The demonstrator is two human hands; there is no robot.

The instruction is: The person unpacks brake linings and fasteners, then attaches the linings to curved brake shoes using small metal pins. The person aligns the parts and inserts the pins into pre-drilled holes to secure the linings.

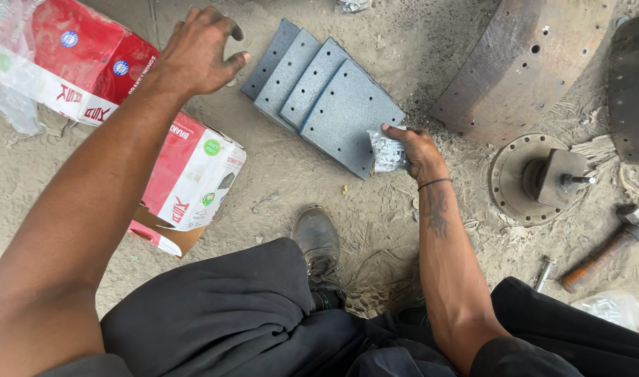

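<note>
Four grey lining plates (323,94) are lying fanned on sand; my right hand (416,150) is pinching a small plastic packet (387,151), my left hand (197,52) is hovering open beside the red-and-white carton (187,181).

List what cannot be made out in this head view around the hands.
- Small clear packet in the right hand: contents too small to tell.
- Grey curved pads: they overlap, hiding lower edges.
- Red and white box: the left forearm crosses it.
- Left hand: palm faces away.
</note>
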